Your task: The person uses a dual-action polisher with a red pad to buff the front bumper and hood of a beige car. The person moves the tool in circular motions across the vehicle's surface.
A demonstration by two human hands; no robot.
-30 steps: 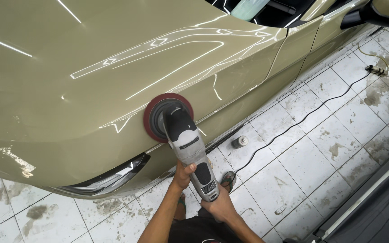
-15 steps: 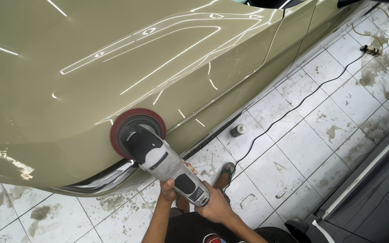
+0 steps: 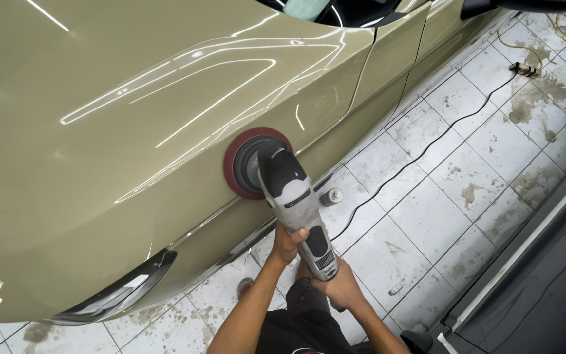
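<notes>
Your left hand (image 3: 287, 241) wraps its fingers around the middle of the grey and black polisher (image 3: 294, 203), and your right hand (image 3: 337, 288) closes around its rear grip. The polisher's red pad (image 3: 236, 164) sits flat against the olive car panel (image 3: 132, 131), just below a body crease, at about 11 o'clock from your hands.

One container shows: a small bottle (image 3: 331, 196) standing on the tiled floor (image 3: 453, 196) just beside the tool at 3 o'clock; you cannot tell what is in it.

The panel's lower edge runs from 8 o'clock up to 1 o'clock, with a door seam (image 3: 369, 59) at 1 o'clock. A black cord (image 3: 427, 141) trails across the floor toward 2 o'clock, where it meets a plug (image 3: 522, 67). Open, stained tiles lie at 3 and 4 o'clock, bounded by a dark mat edge (image 3: 525, 242) at 4 o'clock.
</notes>
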